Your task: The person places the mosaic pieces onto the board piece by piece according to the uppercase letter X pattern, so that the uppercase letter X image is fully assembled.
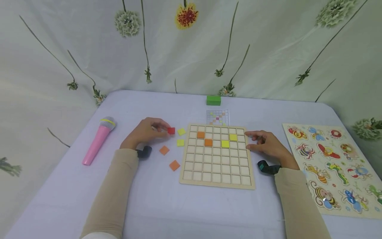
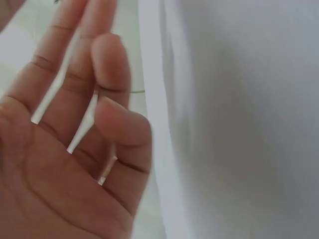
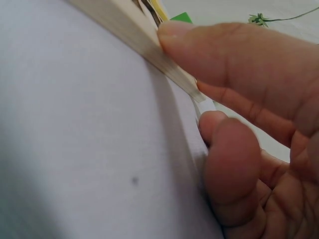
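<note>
My left hand [image 1: 148, 130] pinches a red square tile [image 1: 171, 130] at its fingertips, left of a wooden grid board [image 1: 217, 185]. The left wrist view shows the palm and curled fingers [image 2: 122, 124], but the tile is out of sight there. Thumb and forefinger of my right hand [image 1: 265, 143] touch the board's right edge; in the right wrist view the thumb [image 3: 214, 52] rests against that wooden edge [image 3: 149, 47]. Two orange tiles [image 1: 208, 142] and two yellow tiles [image 1: 225, 144] sit in the board's upper cells.
Loose yellow tiles [image 1: 180, 142] and orange tiles [image 1: 174, 165] lie left of the board. Behind it are a printed pattern card [image 1: 217, 117] and a green block [image 1: 213, 100]. A pink toy microphone [image 1: 97, 142] lies far left; an insect picture puzzle [image 1: 335, 171] is at right.
</note>
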A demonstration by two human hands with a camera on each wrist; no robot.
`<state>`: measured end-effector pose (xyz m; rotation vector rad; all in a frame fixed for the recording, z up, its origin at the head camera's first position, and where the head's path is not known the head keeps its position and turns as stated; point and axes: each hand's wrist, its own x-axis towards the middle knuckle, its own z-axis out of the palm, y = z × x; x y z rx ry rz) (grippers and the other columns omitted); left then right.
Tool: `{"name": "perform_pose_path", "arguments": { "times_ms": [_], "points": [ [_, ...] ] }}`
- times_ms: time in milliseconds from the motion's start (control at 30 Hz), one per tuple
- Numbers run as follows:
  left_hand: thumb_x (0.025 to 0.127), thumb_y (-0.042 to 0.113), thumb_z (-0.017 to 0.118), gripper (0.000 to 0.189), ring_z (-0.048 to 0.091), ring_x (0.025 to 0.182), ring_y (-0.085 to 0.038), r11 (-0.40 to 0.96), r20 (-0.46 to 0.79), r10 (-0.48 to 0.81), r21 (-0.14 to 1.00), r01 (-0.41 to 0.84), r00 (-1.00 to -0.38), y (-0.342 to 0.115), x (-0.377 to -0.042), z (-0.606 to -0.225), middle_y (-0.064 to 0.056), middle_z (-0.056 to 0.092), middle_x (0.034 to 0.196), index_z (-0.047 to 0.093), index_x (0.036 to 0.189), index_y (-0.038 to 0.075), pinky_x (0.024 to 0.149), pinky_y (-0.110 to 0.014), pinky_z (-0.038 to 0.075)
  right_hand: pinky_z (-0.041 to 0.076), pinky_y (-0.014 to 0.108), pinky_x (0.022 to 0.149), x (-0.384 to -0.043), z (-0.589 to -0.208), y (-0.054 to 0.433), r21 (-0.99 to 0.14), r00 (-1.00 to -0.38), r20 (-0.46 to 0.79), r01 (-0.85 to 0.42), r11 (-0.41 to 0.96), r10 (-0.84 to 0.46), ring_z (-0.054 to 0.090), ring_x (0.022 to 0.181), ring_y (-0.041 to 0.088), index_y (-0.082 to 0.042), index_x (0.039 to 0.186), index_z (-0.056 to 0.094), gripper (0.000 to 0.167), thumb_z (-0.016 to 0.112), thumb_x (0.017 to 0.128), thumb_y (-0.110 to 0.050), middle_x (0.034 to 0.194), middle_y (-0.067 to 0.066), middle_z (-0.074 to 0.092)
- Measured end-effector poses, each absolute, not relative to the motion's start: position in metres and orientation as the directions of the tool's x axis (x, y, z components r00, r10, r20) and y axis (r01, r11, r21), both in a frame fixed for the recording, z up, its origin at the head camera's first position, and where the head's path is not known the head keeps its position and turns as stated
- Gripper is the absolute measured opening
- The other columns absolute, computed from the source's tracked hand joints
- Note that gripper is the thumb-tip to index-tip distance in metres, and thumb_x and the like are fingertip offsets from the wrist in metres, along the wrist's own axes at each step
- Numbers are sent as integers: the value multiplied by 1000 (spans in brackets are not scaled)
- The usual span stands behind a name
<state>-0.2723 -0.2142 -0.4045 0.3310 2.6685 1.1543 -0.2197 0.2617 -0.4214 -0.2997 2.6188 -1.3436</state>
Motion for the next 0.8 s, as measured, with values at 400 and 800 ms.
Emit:
{"name": "perform_pose_path", "arguments": {
  "times_ms": [400, 800],
  "points": [
    [90, 22, 87, 26, 62, 104, -27, 656, -42, 363, 721, 224, -931, -189, -266, -386, 2, 78, 110, 82, 115, 17, 92, -43, 49, 39, 27, 65, -220, -420, 262, -814, -964, -66, -98, 573, -258, 46, 74, 16, 8, 145, 61, 58, 83, 94, -9, 115, 17, 57],
    [88, 24, 89, 24, 63, 93, -22, 630, 19, 467, 694, 347, -884, -146, -253, -374, 7, 79, 109, 82, 111, 21, 84, -41, 50, 39, 28, 65, -219, -421, 261, -811, -964, -69, -95, 577, -255, 46, 73, 17, 7, 145, 62, 58, 84, 94, -10, 115, 17, 57]
  ]
}}
